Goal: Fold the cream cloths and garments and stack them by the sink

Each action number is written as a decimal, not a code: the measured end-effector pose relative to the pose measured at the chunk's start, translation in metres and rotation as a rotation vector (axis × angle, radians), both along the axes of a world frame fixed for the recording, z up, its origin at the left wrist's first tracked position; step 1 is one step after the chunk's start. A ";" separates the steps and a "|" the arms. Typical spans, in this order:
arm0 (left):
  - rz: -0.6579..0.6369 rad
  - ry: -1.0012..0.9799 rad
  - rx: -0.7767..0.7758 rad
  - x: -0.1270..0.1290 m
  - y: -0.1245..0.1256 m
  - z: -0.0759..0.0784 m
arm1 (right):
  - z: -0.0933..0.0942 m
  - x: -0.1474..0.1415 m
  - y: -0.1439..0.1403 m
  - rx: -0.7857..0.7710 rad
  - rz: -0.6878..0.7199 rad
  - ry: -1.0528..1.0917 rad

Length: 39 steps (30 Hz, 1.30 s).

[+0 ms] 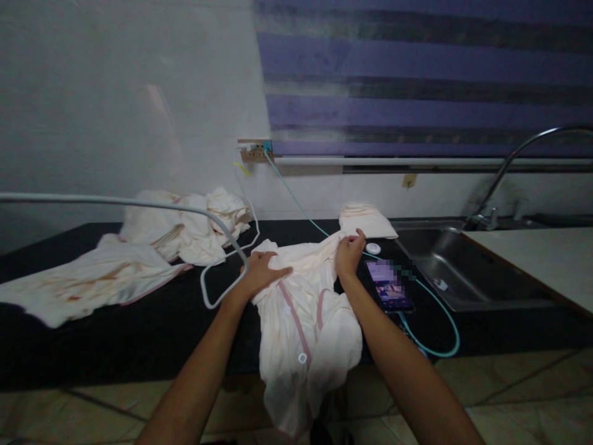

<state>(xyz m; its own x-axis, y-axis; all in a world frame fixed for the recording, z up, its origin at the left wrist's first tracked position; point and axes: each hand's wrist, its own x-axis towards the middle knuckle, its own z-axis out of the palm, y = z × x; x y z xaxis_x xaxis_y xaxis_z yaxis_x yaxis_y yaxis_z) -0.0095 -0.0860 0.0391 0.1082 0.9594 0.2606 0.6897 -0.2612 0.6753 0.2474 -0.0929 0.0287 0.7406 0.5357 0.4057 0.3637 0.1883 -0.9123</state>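
A white garment point(282, 334) with pink trim lies crumpled before me on the black countertop point(194, 334), its lower part hanging over the front edge. A small white ring-like fastener point(302, 358) shows on its front. My left hand point(262, 275) grips the garment's far left part, thumb stretched across the cloth. At the far right corner, my right hand point(351, 252) pinches the fabric and holds it slightly raised. The undersides of both hands are hidden. Just beyond my right hand sits a folded white cloth point(368, 222).
Stained white cloths point(102, 272) are heaped at the left. A pale curved tube point(225, 228) arches over my left forearm. At the right are a phone point(389, 287), a teal cable point(454, 327), a round white disc point(373, 248) and a steel sink point(458, 266) with a faucet point(503, 167).
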 end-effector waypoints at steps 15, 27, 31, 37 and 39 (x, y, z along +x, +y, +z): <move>0.242 -0.720 0.186 -0.028 0.026 -0.013 | -0.018 -0.036 -0.018 -0.184 1.127 -0.842; -0.194 -0.009 0.318 0.007 -0.007 0.000 | -0.024 -0.045 -0.017 -0.633 0.632 -0.919; -0.527 0.224 0.006 0.014 -0.011 -0.005 | -0.022 -0.041 -0.017 -0.667 0.481 -0.842; -0.369 0.338 0.031 0.009 -0.002 -0.011 | -0.017 -0.040 -0.020 -0.629 0.412 -0.832; -0.330 0.359 0.043 0.005 0.001 -0.012 | -0.015 -0.037 -0.020 -0.613 0.406 -0.842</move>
<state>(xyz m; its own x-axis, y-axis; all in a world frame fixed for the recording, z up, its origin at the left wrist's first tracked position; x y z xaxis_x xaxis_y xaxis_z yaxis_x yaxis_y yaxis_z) -0.0047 -0.0847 0.0270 0.4955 0.8477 0.1896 0.7527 -0.5279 0.3934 0.2099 -0.1126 0.0138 0.0788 0.9568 0.2798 0.9229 0.0361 -0.3833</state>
